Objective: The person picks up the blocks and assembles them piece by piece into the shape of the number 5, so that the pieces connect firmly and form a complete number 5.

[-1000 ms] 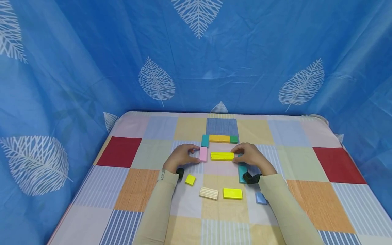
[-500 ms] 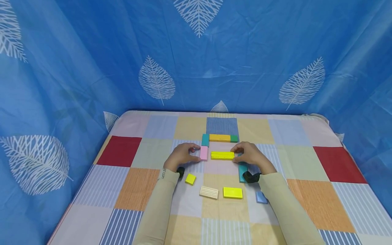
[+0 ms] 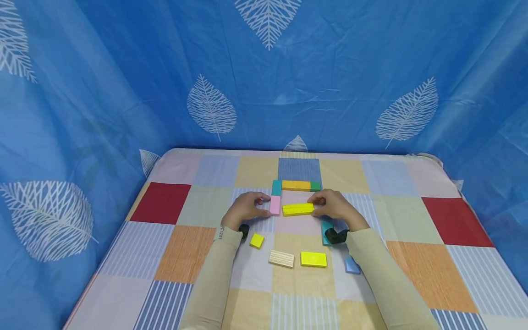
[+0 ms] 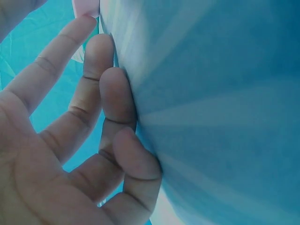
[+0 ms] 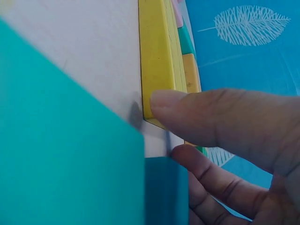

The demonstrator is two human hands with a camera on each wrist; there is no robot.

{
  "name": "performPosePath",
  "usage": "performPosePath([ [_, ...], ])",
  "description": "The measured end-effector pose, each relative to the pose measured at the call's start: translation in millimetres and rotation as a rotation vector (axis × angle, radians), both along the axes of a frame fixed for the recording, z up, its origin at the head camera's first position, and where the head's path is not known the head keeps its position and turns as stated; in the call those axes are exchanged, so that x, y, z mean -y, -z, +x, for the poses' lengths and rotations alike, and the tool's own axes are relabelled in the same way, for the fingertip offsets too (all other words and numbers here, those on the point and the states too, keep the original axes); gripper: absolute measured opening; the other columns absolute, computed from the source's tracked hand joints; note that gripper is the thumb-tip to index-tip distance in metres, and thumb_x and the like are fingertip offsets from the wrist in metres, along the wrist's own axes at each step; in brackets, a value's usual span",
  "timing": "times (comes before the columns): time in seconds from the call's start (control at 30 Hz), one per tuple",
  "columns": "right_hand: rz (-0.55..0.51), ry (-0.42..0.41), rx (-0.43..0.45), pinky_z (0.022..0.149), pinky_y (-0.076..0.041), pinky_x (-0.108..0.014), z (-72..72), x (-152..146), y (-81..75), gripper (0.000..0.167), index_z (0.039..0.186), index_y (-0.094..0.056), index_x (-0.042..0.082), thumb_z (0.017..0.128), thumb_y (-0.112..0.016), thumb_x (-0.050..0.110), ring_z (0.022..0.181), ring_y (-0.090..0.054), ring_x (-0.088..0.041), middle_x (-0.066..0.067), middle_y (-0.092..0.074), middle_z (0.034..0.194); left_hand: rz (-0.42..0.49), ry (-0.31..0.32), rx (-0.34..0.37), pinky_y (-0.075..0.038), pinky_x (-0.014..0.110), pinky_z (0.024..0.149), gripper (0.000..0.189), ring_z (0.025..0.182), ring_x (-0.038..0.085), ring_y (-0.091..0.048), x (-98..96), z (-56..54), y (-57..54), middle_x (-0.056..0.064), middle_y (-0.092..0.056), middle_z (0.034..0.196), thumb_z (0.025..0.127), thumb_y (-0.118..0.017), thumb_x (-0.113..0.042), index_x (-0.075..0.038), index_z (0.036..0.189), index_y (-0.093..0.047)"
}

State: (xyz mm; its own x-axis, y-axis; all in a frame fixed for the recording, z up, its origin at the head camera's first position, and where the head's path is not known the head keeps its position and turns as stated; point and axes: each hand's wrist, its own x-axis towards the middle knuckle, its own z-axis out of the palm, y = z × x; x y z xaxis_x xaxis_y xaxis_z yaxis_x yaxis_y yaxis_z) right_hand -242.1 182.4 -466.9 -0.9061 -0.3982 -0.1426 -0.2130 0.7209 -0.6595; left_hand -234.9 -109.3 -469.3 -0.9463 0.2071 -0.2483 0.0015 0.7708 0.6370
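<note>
My left hand (image 3: 246,210) lies at the pink block (image 3: 275,206), pinching it between thumb and index finger. In the left wrist view the index fingertip touches the pink block (image 4: 86,8), and the other fingers rest curved on the cloth. The right hand (image 3: 335,208) pinches the right end of a long yellow block (image 3: 298,209), which has a line along its length. Its thumb presses the near side of that yellow block (image 5: 157,51); the finger behind is partly hidden. The yellow block's left end lies close to the pink block, with a small gap.
A teal block (image 3: 277,188) touches the pink block's far end. An orange block (image 3: 296,185) and green block (image 3: 315,186) continue that row. Another teal block (image 3: 326,233) lies beneath the right wrist. Nearer are yellow (image 3: 313,259), small yellow (image 3: 257,240), ridged wooden (image 3: 281,259) and blue (image 3: 352,266) blocks.
The right hand has moved slightly left with the long yellow block, whose right end has turned a little away from me. The left hand and pink block stay nearly still.
</note>
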Motion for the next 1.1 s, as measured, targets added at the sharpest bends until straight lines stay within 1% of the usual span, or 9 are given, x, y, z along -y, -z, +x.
performPosePath([
  [0.3, 0.023, -0.004, 0.013, 0.098, -0.055, -0.052, -3.1, 4.0, -2.8, 0.030, 0.119, -0.078, -0.005, 0.090, -0.083, -0.002, 0.102, -0.064, -0.033, -0.020, -0.074, 0.117, -0.017, 0.017, -0.019, -0.054, 0.041, 0.101, 0.051, 0.105, 0.025, -0.059, -1.1, -0.4, -0.8, 0.005, -0.071, 0.112, 0.088, -0.093, -0.019, -0.015, 0.136, -0.077],
  [0.6, 0.022, -0.008, 0.019, 0.095, -0.056, -0.050, -3.4, 6.0, -2.2, 0.029, 0.119, -0.078, -0.005, 0.090, -0.083, -0.002, 0.100, -0.063, -0.032, -0.019, -0.074, 0.114, -0.013, 0.008, -0.014, -0.054, 0.043, 0.104, 0.049, 0.107, 0.026, -0.060, -1.0, 2.0, -0.2, 0.007, -0.073, 0.118, 0.089, -0.092, -0.019, -0.015, 0.135, -0.077],
  [0.83, 0.027, 0.003, 0.026, 0.094, -0.055, -0.050, -2.5, 7.9, -2.6, 0.030, 0.117, -0.079, -0.004, 0.089, -0.085, 0.000, 0.099, -0.061, -0.031, -0.017, -0.074, 0.113, -0.014, 0.010, -0.017, -0.054, 0.043, 0.103, 0.049, 0.106, 0.026, -0.060, -1.2, 1.9, -2.1, 0.007, -0.073, 0.117, 0.089, -0.092, -0.019, -0.015, 0.135, -0.077],
  [1.1, 0.038, 0.011, 0.032, 0.091, -0.054, -0.047, -0.1, 8.2, -3.3, 0.030, 0.115, -0.080, -0.002, 0.087, -0.089, 0.002, 0.098, -0.058, -0.032, -0.015, -0.074, 0.111, -0.016, 0.007, -0.013, -0.055, 0.042, 0.103, 0.049, 0.107, 0.026, -0.060, -2.5, 1.5, -1.3, 0.008, -0.073, 0.119, 0.089, -0.092, -0.018, -0.015, 0.136, -0.077],
])
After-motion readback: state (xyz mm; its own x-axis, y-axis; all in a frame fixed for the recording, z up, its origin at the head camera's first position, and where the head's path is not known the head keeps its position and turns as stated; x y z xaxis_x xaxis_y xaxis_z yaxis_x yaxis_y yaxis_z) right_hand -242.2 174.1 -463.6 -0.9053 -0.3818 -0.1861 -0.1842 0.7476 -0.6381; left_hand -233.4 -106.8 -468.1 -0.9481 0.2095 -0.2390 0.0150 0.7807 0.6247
